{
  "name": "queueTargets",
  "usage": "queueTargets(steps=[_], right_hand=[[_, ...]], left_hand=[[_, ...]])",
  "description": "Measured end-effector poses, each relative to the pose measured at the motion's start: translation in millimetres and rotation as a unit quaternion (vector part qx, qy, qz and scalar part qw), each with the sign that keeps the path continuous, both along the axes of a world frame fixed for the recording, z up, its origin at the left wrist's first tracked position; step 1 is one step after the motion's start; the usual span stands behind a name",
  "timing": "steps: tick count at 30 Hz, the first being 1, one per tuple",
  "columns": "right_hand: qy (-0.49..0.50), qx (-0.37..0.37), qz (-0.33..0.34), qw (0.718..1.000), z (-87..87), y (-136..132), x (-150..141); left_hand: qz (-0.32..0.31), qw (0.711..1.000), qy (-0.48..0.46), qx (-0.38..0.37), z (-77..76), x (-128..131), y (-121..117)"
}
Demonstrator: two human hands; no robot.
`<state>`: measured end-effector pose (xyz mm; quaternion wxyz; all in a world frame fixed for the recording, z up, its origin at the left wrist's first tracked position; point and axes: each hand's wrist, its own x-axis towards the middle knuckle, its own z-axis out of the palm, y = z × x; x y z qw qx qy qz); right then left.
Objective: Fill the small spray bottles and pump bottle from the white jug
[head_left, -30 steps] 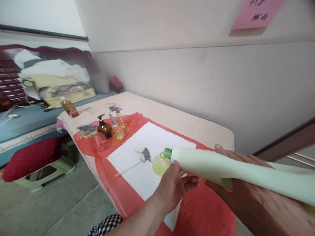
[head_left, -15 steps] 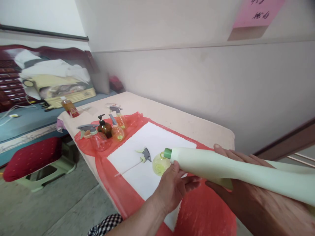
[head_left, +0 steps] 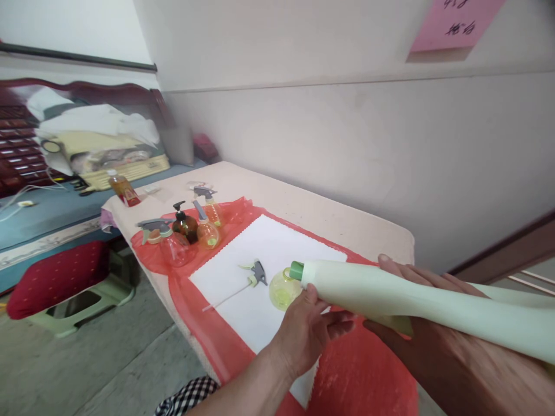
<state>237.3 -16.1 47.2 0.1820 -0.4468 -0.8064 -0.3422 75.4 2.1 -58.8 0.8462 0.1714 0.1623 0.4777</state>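
A large pale green bottle (head_left: 373, 287) lies tilted almost level in my hands, its dark green neck (head_left: 296, 270) at the mouth of a round clear yellow-green spray bottle (head_left: 282, 290). Some yellowish liquid shows low in the round bottle. My right hand (head_left: 437, 341) grips the big bottle from behind and below, with fingertips over its far side. With the thumb against its neck end and the fingers underneath, my left hand (head_left: 306, 329) supports the front. A grey and green spray trigger head (head_left: 256, 273) with a long thin tube rests on the white sheet (head_left: 243, 323).
Several spray bottles (head_left: 208, 234) and a brown pump bottle (head_left: 185, 225) stand on the red plastic (head_left: 191, 323) at the left. Farther back is a bottle of amber liquid (head_left: 124, 189). A stool (head_left: 65, 283) stands left of the table; a wall (head_left: 347, 133) runs behind.
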Motion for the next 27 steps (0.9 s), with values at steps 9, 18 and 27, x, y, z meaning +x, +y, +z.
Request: queueTargets(steps=[9,18,27], right_hand=[[0.008,0.002,0.007,1.0,1.0,-1.2,-1.5],[0.001,-0.003,0.012,1.0,5.3,-2.1,-4.9],[-0.045,0.003,0.019,0.999,2.4,-2.9,0.5]], left_hand=[[-0.004,1.0,-0.008,0.002,1.2,0.1,0.2],[-0.003,1.0,0.0,0.001,1.8,0.1,0.0],[-0.006,1.0,-0.002,-0.003,0.7,0.2,0.5]])
